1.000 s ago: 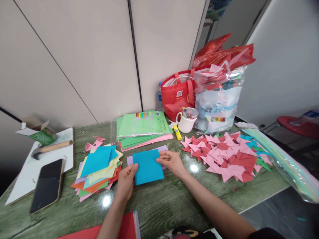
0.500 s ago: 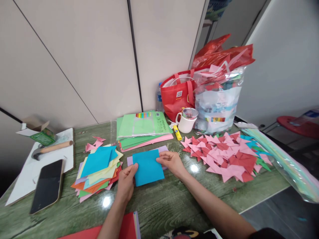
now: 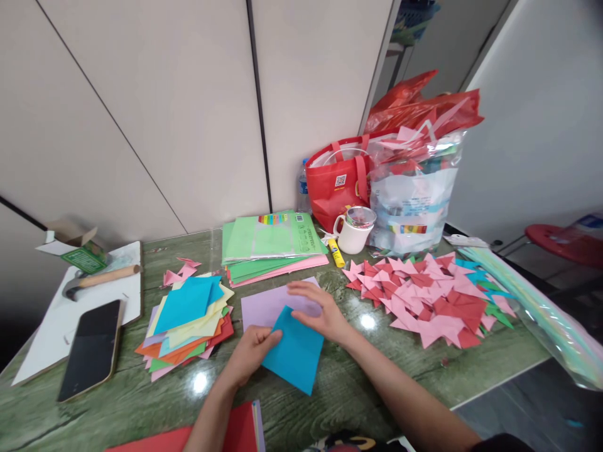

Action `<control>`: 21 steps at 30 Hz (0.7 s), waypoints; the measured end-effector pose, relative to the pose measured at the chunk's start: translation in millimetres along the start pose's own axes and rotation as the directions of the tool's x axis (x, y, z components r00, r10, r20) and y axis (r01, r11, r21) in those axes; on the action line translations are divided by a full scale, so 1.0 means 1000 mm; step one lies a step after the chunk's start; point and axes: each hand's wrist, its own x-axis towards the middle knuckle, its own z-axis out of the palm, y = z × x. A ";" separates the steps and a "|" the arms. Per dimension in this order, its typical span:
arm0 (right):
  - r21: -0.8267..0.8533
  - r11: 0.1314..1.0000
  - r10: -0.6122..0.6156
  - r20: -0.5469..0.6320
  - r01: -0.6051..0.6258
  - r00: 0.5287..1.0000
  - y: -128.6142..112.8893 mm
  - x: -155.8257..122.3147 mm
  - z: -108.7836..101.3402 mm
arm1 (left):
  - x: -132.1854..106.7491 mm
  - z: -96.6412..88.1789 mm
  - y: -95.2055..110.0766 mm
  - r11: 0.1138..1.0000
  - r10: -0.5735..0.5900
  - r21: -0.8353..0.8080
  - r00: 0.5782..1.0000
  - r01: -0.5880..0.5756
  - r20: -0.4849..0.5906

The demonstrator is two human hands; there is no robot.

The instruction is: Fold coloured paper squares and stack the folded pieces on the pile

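Note:
A square sheet of blue paper (image 3: 298, 353) is turned with one corner up, above a lilac sheet (image 3: 264, 306) lying on the table. My left hand (image 3: 252, 351) pinches the blue paper at its left side between thumb and curled fingers. Over its top corner is my right hand (image 3: 323, 312), fingers stretched out and apart; the thumb lies close to the paper's upper edge, and contact there cannot be made out. Left of my hands stands a pile of coloured paper squares (image 3: 188, 326) with blue ones on top.
Folded pink and red paper pieces (image 3: 424, 298) are heaped to the right. Behind are packs of green paper (image 3: 271, 238), a glue stick (image 3: 336, 252), a white mug (image 3: 353, 237) and bags (image 3: 409, 201). A phone (image 3: 92, 348) and hammer (image 3: 101, 280) lie left; red sheets (image 3: 240, 427) in front.
The blue paper has turned from roughly square-on to diagonal and come down and right, uncovering more of the lilac sheet. My right hand's fingers have opened from their pinch.

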 end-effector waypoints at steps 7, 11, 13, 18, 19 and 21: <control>-0.169 0.958 -0.174 0.298 0.231 0.939 0.004 -0.007 0.013 | 0.001 0.007 -0.002 0.957 0.028 0.279 0.985 -0.075 0.171; -0.226 0.954 -0.130 0.282 0.198 0.951 0.008 -0.008 0.015 | 0.002 0.007 -0.001 0.944 0.087 0.308 0.989 -0.119 0.117; -0.243 0.954 -0.113 0.257 0.177 0.960 0.007 -0.008 0.012 | 0.002 0.007 0.000 0.939 0.118 0.315 0.990 -0.138 0.080; -0.274 0.953 -0.069 0.215 0.128 0.974 0.007 -0.004 0.003 | 0.001 0.005 0.004 0.933 0.154 0.329 0.988 -0.144 -0.004; -0.280 0.952 -0.067 0.201 0.123 0.977 0.008 -0.003 0.000 | 0.002 0.005 0.004 0.934 0.169 0.326 0.985 -0.148 -0.037; -0.286 0.951 -0.071 0.163 0.116 0.984 0.010 -0.002 -0.004 | 0.002 0.003 0.005 0.935 0.196 0.318 0.976 -0.157 -0.096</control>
